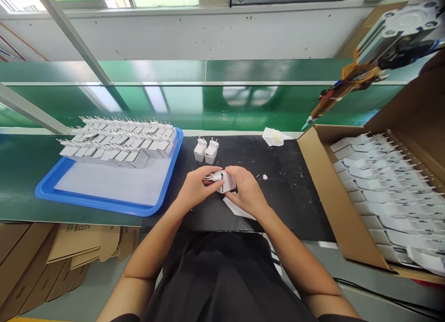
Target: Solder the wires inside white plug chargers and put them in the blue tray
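Note:
Between my two hands is a white plug adapter (227,179), its metal prongs pointing left. My left hand (196,187) grips the prong end, with fingers curled round it. At the other end, my right hand (246,189) closes on the white body. Part of the adapter is hidden by my fingers. Beneath my right hand a piece of white paper (239,208) lies on the black mat (288,187). Just beyond my hands, two similar white adapters (206,150) stand side by side, prongs up.
On the left, a blue tray (153,210) bears rows of white adapters (118,141). To the right stands an open cardboard box (325,187) packed with partly assembled white pieces (385,192). A dispensing nozzle (314,115) hangs near crumpled tissue (274,136). Folded cartons (81,243) are at lower left.

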Motion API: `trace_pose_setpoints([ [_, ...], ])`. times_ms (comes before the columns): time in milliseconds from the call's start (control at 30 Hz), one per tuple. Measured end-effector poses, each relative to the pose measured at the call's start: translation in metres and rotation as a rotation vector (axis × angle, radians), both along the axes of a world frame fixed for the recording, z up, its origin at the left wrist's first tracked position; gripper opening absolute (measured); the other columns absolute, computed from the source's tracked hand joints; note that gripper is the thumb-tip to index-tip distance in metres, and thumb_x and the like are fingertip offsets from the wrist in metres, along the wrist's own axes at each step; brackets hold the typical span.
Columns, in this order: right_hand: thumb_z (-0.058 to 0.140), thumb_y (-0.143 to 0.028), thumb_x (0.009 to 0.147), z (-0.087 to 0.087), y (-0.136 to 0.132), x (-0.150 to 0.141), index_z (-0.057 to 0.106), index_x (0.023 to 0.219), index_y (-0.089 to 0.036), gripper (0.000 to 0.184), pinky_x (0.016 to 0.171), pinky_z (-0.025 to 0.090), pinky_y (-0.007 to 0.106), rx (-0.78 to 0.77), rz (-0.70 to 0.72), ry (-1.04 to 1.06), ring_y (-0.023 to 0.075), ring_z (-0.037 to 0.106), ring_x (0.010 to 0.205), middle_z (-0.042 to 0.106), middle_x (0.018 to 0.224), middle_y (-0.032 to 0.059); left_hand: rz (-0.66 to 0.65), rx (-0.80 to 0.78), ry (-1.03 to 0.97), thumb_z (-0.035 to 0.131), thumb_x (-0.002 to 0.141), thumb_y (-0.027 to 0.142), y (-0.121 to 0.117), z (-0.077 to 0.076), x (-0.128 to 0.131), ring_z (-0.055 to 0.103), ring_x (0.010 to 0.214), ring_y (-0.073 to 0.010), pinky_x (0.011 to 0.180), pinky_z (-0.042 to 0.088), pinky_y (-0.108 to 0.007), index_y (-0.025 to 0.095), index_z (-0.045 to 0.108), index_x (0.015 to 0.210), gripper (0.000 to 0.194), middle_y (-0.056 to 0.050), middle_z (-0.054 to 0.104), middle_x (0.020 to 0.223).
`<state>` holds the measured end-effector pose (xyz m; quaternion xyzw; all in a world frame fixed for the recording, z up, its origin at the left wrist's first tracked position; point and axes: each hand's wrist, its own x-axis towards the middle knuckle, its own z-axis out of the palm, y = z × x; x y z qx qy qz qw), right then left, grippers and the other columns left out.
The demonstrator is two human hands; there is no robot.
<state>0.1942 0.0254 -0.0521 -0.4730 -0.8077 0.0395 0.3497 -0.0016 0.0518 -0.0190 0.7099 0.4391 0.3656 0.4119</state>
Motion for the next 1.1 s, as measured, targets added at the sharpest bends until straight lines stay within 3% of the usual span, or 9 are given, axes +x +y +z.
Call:
trace_pose_setpoints([
  [200,0.065,-0.023,0.083,0.006,-0.004,0.0,0.046,0.128,-0.023,0.048,0.088,0.057,0.045,0.019,-0.022,0.009,0.0291,0.066,0.11,0.068,0.119,0.012,-0.009,0.086,-0.001,0.074,0.08,0.02,0.0,0.009,-0.006,0.07,0.096,-0.0182,0.09,0.059,-0.033,0.02,0.07,0.117,0.038,-0.007,0.073,0.116],
  [333,0.07,-0.028,0.082,0.007,-0.006,0.0,0.047,0.126,-0.024,0.05,0.085,0.058,0.043,0.012,-0.058,0.069,0.0267,0.067,0.104,0.068,0.115,0.0103,0.078,0.055,-0.169,0.082,0.073,0.023,0.004,-0.003,-0.005,0.069,0.098,-0.0175,0.087,0.059,-0.031,0.021,0.058,0.131,0.062,-0.01,0.068,0.125],
  [400,0.074,-0.031,0.08,0.009,-0.008,0.0,0.048,0.123,-0.025,0.051,0.082,0.059,0.041,-0.001,-0.078,0.118,0.0251,0.068,0.098,0.069,0.112,0.0092,0.138,0.032,-0.238,0.084,0.073,0.027,0.005,-0.011,-0.006,0.069,0.097,-0.0177,0.085,0.059,-0.03,0.021,0.058,0.13,0.063,-0.01,0.07,0.12],
  [533,0.077,-0.037,0.078,0.012,-0.012,-0.003,0.049,0.12,-0.024,0.053,0.078,0.058,0.039,0.012,-0.096,0.171,0.0234,0.067,0.091,0.068,0.107,0.0082,0.181,0.01,-0.213,0.072,0.086,0.035,-0.001,-0.024,-0.006,0.071,0.099,-0.0208,0.093,0.056,-0.034,0.019,0.072,0.113,0.031,-0.009,0.075,0.112],
  [700,0.077,-0.04,0.078,0.01,-0.014,-0.011,0.048,0.122,-0.025,0.055,0.079,0.058,0.039,0.043,-0.134,0.213,0.0239,0.065,0.092,0.068,0.107,0.0081,0.028,0.002,-0.193,0.05,0.098,0.045,-0.019,-0.031,0.004,0.067,0.113,-0.0264,0.1,0.052,-0.037,0.016,0.07,0.12,0.042,-0.011,0.073,0.119],
  [767,0.076,-0.038,0.079,0.007,-0.015,-0.016,0.047,0.123,-0.026,0.055,0.082,0.058,0.042,0.053,-0.144,0.235,0.0255,0.065,0.095,0.067,0.109,0.009,-0.057,-0.013,-0.223,0.06,0.091,0.052,-0.025,-0.034,0.011,0.066,0.114,-0.0282,0.098,0.053,-0.036,0.015,0.064,0.127,0.052,-0.013,0.07,0.123],
  [867,0.073,-0.034,0.08,0.008,-0.017,-0.02,0.045,0.13,-0.026,0.057,0.09,0.057,0.047,0.016,-0.087,0.262,0.0281,0.064,0.107,0.065,0.117,0.0112,0.015,-0.082,-0.244,0.076,0.079,0.049,-0.032,-0.036,0.023,0.067,0.11,-0.0265,0.095,0.054,-0.035,0.018,0.053,0.136,0.069,-0.012,0.068,0.125],
  [1000,0.072,-0.032,0.082,0.02,-0.017,-0.002,0.047,0.137,-0.028,0.061,0.102,0.054,0.047,-0.184,0.087,0.258,0.0263,0.061,0.122,0.062,0.133,0.0108,0.113,-0.129,-0.314,0.068,0.088,0.04,-0.034,-0.03,0.027,0.069,0.106,-0.0212,0.096,0.054,-0.032,0.02,0.058,0.128,0.046,-0.009,0.071,0.12],
  [1100,0.074,-0.029,0.081,0.025,-0.003,0.037,0.059,0.127,-0.028,0.049,0.101,0.055,0.047,-0.154,-0.074,0.445,0.0247,0.064,0.119,0.066,0.127,0.0078,0.079,-0.114,-0.343,0.071,0.087,0.038,-0.036,-0.019,0.019,0.068,0.108,-0.0205,0.097,0.053,-0.031,0.02,0.062,0.128,0.045,-0.009,0.07,0.125],
])
